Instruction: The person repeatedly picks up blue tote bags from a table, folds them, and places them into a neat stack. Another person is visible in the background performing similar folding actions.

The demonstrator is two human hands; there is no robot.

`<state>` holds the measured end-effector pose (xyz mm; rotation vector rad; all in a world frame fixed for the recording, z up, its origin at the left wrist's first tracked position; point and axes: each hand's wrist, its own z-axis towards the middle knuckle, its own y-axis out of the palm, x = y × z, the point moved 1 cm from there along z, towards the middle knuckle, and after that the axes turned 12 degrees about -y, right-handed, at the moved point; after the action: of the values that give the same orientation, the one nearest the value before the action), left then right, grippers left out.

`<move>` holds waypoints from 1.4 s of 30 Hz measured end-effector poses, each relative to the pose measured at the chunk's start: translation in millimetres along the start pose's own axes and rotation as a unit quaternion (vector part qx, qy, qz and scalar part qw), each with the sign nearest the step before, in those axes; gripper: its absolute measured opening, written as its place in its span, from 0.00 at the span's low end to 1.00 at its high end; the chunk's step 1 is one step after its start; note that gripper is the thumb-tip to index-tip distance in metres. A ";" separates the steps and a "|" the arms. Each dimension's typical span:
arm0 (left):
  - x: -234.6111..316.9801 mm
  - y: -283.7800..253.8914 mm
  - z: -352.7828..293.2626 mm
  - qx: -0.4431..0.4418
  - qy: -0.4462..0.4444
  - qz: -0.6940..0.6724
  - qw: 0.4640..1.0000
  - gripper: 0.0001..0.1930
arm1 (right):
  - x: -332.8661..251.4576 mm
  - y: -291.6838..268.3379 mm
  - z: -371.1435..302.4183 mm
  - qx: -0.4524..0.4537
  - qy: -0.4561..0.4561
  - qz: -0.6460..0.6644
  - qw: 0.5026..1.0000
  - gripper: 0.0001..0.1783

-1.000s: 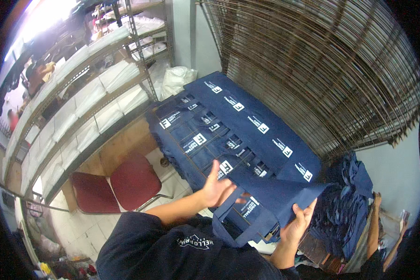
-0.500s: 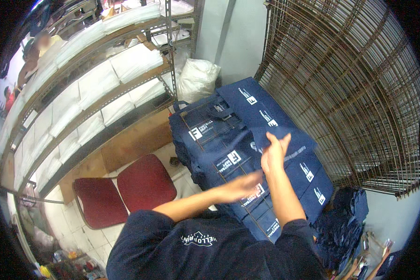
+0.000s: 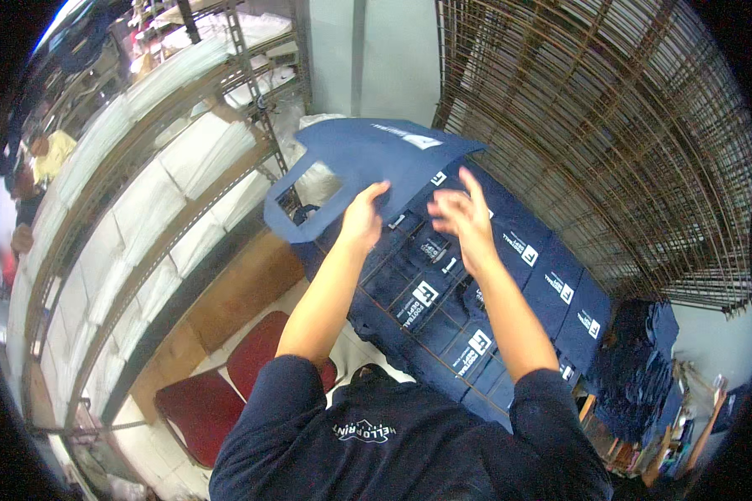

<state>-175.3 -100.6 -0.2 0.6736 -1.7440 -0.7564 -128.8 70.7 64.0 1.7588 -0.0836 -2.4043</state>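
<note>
A navy tote bag (image 3: 368,154) with white print and a cut-out handle is spread at a slant over the far end of a stack of matching bags (image 3: 522,292). At its near edge is my left hand (image 3: 363,219), thumb over the cloth and most fingers hidden; it appears to grip the bag. To the right of it, my right hand (image 3: 466,219) is raised over the stack, fingers apart and slightly blurred, with nothing in it. The stacked bags lie in rows, print upward, with a thin rusty wire rack (image 3: 393,321) across part of them.
On the left stands a metal shelf unit (image 3: 154,138) loaded with white stacks. Red seat pads (image 3: 199,409) lie below it. Tall rusty wire racks (image 3: 593,134) lean along the right. A dark cloth heap (image 3: 635,367) sits at the lower right. Another person (image 3: 50,159) is at far left.
The bag has swung from over the right of the stack to its far left end. My left hand has moved forward and up to it; my right hand has moved slightly left and up.
</note>
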 end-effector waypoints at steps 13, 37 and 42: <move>-108.3 -169.9 36.9 0.311 -0.221 0.133 0.915 0.20 | 88.0 -203.2 -288.0 0.342 0.283 -0.149 0.884 0.18; -173.3 -200.4 52.9 0.398 -0.066 0.308 0.861 0.30 | 81.2 -186.8 -334.9 0.385 0.270 -0.136 0.872 0.15; -163.6 -172.7 43.1 0.401 -0.076 0.318 0.856 0.29 | 84.9 -185.5 -340.4 0.388 0.276 -0.123 0.871 0.16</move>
<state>-159.2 -81.0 -240.6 0.5046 -2.2479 0.4317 151.8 256.7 -146.2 2.8947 -0.9104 -2.0214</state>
